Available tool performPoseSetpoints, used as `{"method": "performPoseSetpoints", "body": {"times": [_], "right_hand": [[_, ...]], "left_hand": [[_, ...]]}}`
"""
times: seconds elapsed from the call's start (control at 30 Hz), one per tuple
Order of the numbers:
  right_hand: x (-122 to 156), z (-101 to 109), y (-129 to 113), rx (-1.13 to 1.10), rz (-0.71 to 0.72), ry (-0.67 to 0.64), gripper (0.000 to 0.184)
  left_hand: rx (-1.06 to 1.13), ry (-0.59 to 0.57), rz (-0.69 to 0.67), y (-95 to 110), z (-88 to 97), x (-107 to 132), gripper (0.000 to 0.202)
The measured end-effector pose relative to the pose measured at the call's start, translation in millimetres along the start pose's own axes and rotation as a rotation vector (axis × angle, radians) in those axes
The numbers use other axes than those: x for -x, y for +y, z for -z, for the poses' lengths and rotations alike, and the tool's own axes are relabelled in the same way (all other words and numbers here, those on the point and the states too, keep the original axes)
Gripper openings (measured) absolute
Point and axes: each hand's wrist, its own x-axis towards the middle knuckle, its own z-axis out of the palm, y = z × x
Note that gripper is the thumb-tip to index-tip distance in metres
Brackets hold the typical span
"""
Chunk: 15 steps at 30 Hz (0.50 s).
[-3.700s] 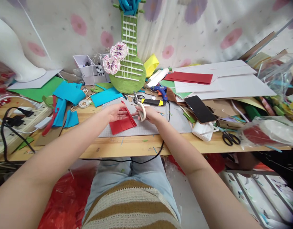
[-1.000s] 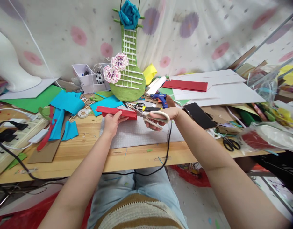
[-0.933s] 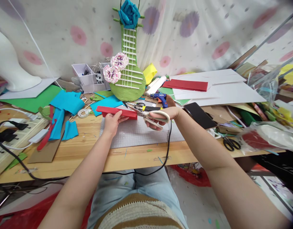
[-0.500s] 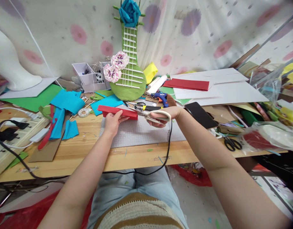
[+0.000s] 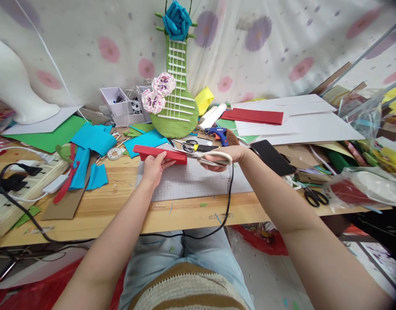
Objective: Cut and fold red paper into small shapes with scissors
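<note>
My left hand (image 5: pixel 154 167) is closed on a folded red paper strip (image 5: pixel 159 153), holding it level above the grey cutting mat (image 5: pixel 191 181). My right hand (image 5: pixel 228 156) grips cream-handled scissors (image 5: pixel 207 157) whose blades point left and meet the strip's right end. The handles look squeezed almost together.
A green guitar-shaped craft (image 5: pixel 175 99) with paper flowers stands behind. Around lie a blue glue gun (image 5: pixel 219 133), a phone (image 5: pixel 270 151), black scissors (image 5: pixel 312 197), blue and green paper scraps (image 5: pixel 91 142), white sheets with red paper (image 5: pixel 256 116), a power strip (image 5: pixel 20 181) and a black cord (image 5: pixel 228 193).
The red paper, earlier lying on the mat, is now lifted in my left hand. The scissors have come to its right end and their handles have closed over the last second.
</note>
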Motion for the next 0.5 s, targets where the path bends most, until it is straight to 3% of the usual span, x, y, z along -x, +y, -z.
{"method": "performPoseSetpoints", "body": {"times": [0.13,0.37,0.5], "right_hand": [[0.5,0.3,1.6,0.009,0.012,-0.005,0.045],[1.5,-0.2,-0.4,0.009,-0.017,0.019,0.048],[-1.0,-2.3,1.8,0.008,0.017,-0.044,0.049]], "left_hand": [[-0.013,0.006,0.011,0.4,-0.7,0.7,0.018],[0.030,-0.002,0.003,-0.3,0.5,1.1,0.018],[0.036,0.008,0.002,-0.7,0.6,2.0,0.019]]}}
